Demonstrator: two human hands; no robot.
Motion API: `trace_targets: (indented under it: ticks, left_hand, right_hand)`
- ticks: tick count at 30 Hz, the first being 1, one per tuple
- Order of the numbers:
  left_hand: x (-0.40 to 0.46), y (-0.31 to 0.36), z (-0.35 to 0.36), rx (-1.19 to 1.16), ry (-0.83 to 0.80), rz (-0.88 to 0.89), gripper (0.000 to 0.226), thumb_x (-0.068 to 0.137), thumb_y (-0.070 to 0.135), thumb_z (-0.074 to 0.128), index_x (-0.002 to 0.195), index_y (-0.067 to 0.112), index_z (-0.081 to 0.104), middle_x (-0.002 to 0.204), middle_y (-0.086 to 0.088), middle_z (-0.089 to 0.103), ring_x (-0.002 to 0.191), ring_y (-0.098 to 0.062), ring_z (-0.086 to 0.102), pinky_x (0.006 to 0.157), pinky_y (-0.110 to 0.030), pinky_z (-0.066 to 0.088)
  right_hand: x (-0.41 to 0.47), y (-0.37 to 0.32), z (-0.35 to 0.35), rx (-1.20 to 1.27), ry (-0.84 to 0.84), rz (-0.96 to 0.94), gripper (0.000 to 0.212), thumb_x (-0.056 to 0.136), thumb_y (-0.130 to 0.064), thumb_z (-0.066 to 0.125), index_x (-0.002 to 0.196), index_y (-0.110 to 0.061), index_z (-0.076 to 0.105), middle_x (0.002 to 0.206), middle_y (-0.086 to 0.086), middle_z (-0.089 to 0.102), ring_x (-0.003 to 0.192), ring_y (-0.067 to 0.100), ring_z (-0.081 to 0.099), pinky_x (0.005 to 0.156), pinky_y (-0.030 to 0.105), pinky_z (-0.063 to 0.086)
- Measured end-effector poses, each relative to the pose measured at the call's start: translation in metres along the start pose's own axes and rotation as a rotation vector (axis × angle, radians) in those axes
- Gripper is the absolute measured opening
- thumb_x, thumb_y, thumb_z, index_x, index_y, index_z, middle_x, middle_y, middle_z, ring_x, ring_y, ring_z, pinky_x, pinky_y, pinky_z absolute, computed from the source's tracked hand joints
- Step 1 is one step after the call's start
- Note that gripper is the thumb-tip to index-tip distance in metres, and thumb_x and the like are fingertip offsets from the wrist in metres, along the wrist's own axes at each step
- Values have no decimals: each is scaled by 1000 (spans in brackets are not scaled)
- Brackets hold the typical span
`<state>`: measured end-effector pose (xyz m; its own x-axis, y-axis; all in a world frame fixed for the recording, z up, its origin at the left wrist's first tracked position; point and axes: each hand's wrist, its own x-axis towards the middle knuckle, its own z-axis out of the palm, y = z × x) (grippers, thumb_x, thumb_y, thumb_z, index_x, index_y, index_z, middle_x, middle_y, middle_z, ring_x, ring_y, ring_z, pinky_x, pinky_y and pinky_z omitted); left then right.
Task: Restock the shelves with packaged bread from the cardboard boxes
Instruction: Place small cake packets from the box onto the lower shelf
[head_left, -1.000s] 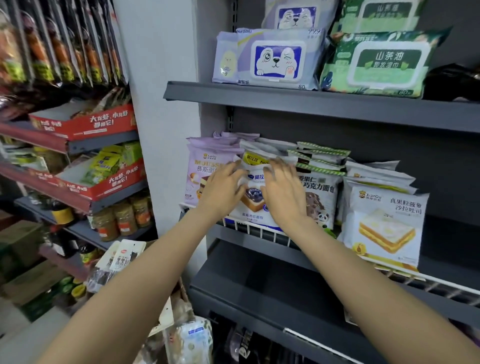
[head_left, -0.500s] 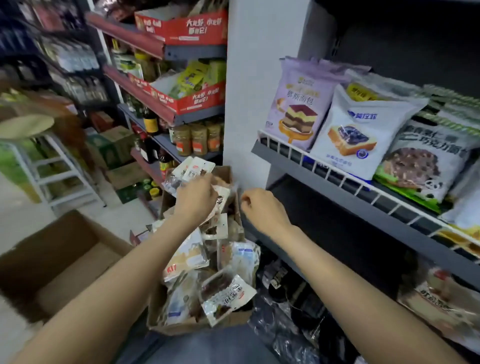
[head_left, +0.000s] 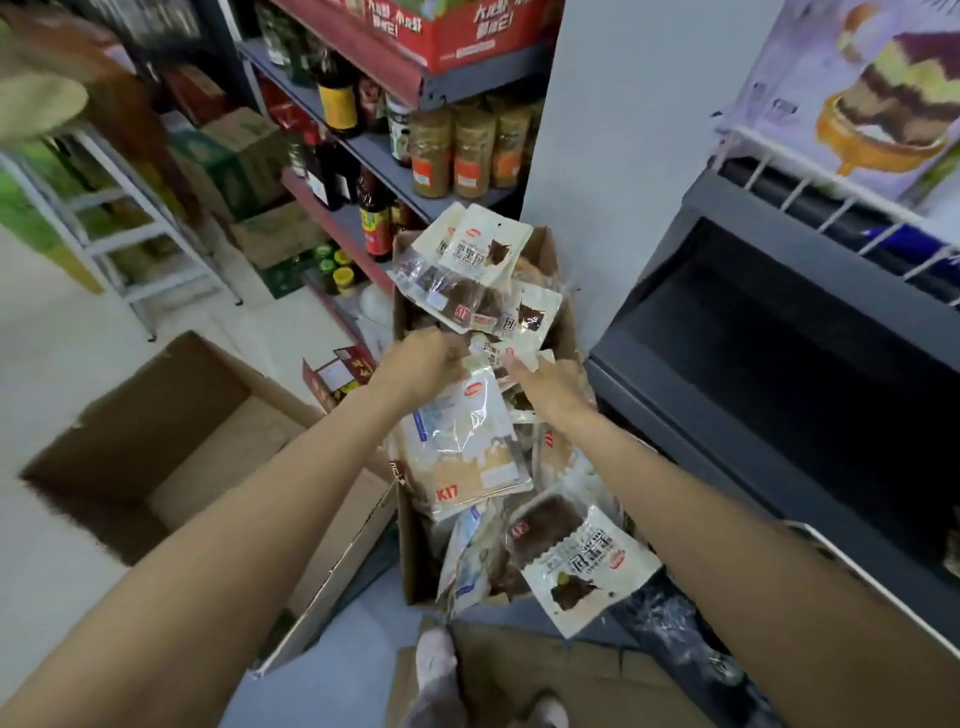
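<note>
Shop aisle, pale floor (head_left: 62, 364). Cardboard box (head_left: 563, 291) of bread packets (head_left: 467, 452) stands beside a dark shelf (head_left: 779, 332). Left hand (head_left: 423, 364) curls around a packet's top edge; right hand (head_left: 550, 387) reaches in, grip unclear. Open box (head_left: 171, 441) at left; jars (head_left: 457, 150) behind.

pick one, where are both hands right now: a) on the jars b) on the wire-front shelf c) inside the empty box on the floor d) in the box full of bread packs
d, the left hand and right hand both reach among the bread packs in the full box; the empty box sits apart to the left.
</note>
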<state>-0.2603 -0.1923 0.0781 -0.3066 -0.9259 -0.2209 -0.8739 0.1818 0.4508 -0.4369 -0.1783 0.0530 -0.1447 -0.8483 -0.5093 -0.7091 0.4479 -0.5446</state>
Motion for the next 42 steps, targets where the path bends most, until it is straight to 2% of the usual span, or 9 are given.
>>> trace_targets:
  ticks: [3, 9, 14, 16, 19, 25, 32, 35, 42]
  left_hand:
    - [0, 3, -6, -69, -4, 81, 4, 84, 11, 64, 83, 13, 61, 91, -6, 70, 86, -24, 63, 78, -38, 51]
    - [5, 9, -23, -108, -61, 79, 6, 94, 14, 48, 93, 17, 43, 97, -9, 64, 96, -31, 57, 82, -41, 47]
    - [4, 31, -44, -171, -11, 105, 17, 93, 14, 48, 81, 24, 40, 91, -2, 57, 92, -28, 56, 78, -36, 43]
    - [3, 48, -49, -173, 56, 146, 11, 92, 12, 47, 86, 20, 41, 92, -5, 58, 91, -29, 55, 75, -35, 41]
    - [3, 79, -50, -132, 181, 206, 6, 93, 13, 44, 98, 16, 45, 94, -13, 64, 90, -35, 57, 78, -43, 47]
    - [24, 137, -22, -18, 447, 291, 19, 97, 18, 42, 109, 15, 56, 103, -11, 69, 99, -34, 60, 77, -39, 39]
    - [74, 183, 26, -45, 593, 245, 32, 96, 11, 39, 111, 28, 63, 105, -3, 68, 112, -27, 52, 96, -38, 29]
    - [103, 190, 42, -59, 547, 274, 34, 96, 10, 38, 112, 26, 62, 108, -6, 67, 114, -30, 48, 95, -41, 31]
    - [164, 193, 62, -40, 569, 370, 38, 95, 1, 38, 118, 21, 60, 119, -6, 56, 117, -32, 41, 95, -42, 39]
  right_hand:
    - [17, 5, 12, -4, 78, 0, 52, 82, -55, 47, 121, -22, 60, 127, 15, 53, 116, 34, 51, 98, 46, 44]
    - [2, 0, -10, 198, 140, -75, 24, 95, -13, 44, 107, -7, 64, 107, 12, 64, 95, 29, 58, 78, 34, 44]
    - [-16, 4, -38, 457, 243, -138, 26, 98, -14, 43, 115, -7, 61, 111, 14, 66, 97, 29, 62, 81, 38, 48]
    - [-21, 10, -48, 523, 309, -130, 24, 98, -18, 44, 114, -11, 61, 111, 13, 67, 98, 31, 63, 71, 40, 50]
    - [-31, 22, -63, 693, 392, -139, 23, 100, -16, 41, 115, -15, 57, 111, 8, 66, 93, 26, 64, 50, 25, 50]
    - [-31, 63, -104, 1098, 571, -171, 31, 100, -7, 39, 125, -14, 55, 122, 12, 59, 108, 29, 59, 68, 31, 56]
    - [9, 121, -136, 1020, 771, -127, 30, 96, -1, 46, 124, -2, 54, 122, 14, 57, 105, 27, 57, 90, 44, 52]
    - [34, 134, -151, 762, 850, -94, 24, 98, -11, 45, 114, 1, 58, 114, 21, 61, 94, 26, 59, 82, 38, 50]
    - [95, 138, -181, 446, 946, -213, 31, 100, -12, 34, 117, 2, 56, 121, 23, 59, 111, 34, 57, 86, 32, 42]
